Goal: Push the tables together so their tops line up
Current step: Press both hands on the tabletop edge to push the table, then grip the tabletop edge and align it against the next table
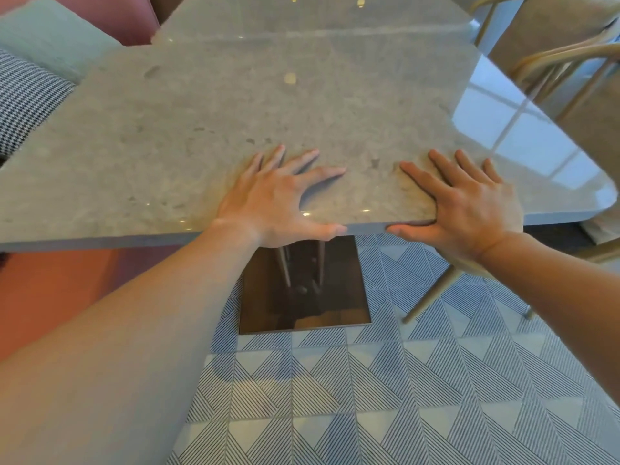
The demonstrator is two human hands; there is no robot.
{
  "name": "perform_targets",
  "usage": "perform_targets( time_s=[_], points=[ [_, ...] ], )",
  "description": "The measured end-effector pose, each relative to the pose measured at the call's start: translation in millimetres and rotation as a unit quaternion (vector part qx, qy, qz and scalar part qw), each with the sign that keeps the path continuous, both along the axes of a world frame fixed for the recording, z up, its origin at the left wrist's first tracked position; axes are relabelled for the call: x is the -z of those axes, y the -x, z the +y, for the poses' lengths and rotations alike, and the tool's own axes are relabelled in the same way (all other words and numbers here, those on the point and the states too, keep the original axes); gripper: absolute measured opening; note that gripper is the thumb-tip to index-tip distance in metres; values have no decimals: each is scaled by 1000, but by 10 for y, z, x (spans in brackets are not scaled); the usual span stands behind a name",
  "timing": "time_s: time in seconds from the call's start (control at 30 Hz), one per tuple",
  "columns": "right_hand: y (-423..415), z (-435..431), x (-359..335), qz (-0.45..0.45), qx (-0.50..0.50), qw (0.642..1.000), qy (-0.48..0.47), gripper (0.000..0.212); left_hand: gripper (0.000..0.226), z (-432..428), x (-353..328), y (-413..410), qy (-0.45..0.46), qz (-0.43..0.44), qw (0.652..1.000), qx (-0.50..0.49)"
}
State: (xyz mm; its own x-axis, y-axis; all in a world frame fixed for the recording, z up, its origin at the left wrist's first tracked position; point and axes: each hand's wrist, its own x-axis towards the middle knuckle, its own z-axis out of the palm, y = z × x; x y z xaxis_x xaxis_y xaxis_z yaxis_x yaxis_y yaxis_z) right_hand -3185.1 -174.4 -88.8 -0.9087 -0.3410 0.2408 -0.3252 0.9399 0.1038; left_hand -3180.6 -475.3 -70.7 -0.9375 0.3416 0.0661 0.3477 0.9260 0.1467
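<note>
Pressing flat on near counter (201, 129) with left hand (278, 199), right hand (466, 209): fingers splayed, thumbs against edge, clamping nothing. Likely heavy, stiff, slick-topped; best shoved at edge.

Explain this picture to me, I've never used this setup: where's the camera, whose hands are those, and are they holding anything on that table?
There is no robot here. One camera on a person's head looks forward and down at their bare hands. The left hand and right hand lie with fingers spread flat on the near table, thumbs against its front edge, as if to push. They grip nothing. Beyond it, a far table appears to meet it along a seam; I cannot tell whether the tops line up. The bright spots on the stone are reflections. To the right stand chairs, to the left lies a cushion, and below is a tiled floor.
</note>
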Motion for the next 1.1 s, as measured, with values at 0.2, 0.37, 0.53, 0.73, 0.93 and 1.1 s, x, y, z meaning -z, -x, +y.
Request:
perform_targets(
  time_s=[0.2,0.37,0.53,0.73,0.93,1.1],
  points=[
    [-95,-69,-159,-100,24,995,-7,120,104,-20,-27,-63,9,-10,1000,-11],
    [-490,-132,-788,-196,44,900,388,108,59,424,-670,-338,-475,-12,871,-126],
    [-933,172,-1731,-137,65,817,556,86,54,1161,-1915,-426,-595,-25,799,-83],
    [-1222,866,-2769,-89,6,819,566,80,44,2150,-2975,-639,-621,-39,783,-11],
    [-1115,1733,-3363,-109,-57,795,594,80,48,2920,-3430,-845,-608,1,793,-10],
    [-796,2369,-3679,-154,-125,780,594,85,63,3457,-3743,-962,-626,80,775,-46]
  ],
)
